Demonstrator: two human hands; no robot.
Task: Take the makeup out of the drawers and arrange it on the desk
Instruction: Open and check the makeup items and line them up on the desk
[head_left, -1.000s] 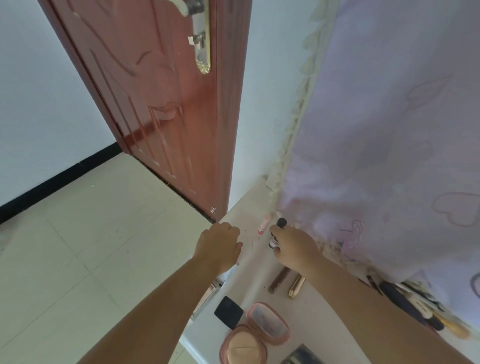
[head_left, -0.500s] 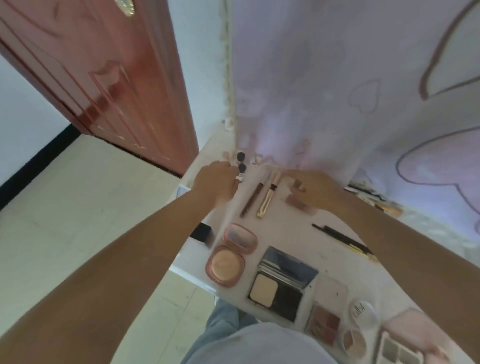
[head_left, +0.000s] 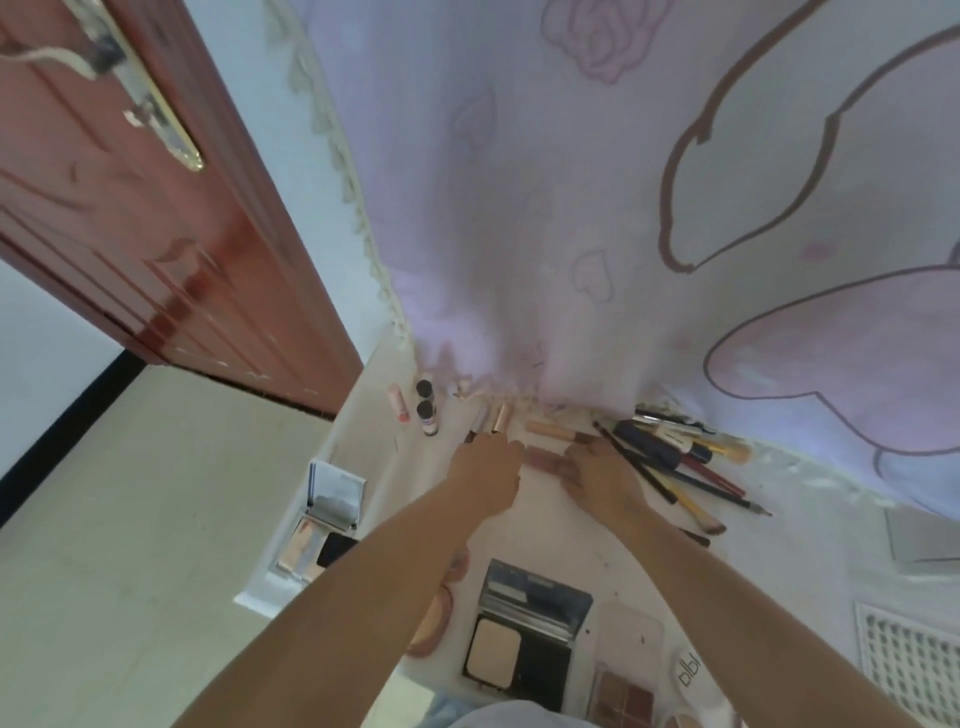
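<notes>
1. A mauve lipstick tube (head_left: 543, 457) lies flat on the white desk (head_left: 540, 525), between both hands.
2. The right hand (head_left: 602, 475) touches its right end with curled fingers; whether it grips is unclear.
3. The left hand (head_left: 488, 475) rests beside it, knuckles bent, its hold hidden.
4. Brushes and pencils (head_left: 680, 462) lie right; two dark-capped bottles (head_left: 426, 408) stand left.
</notes>
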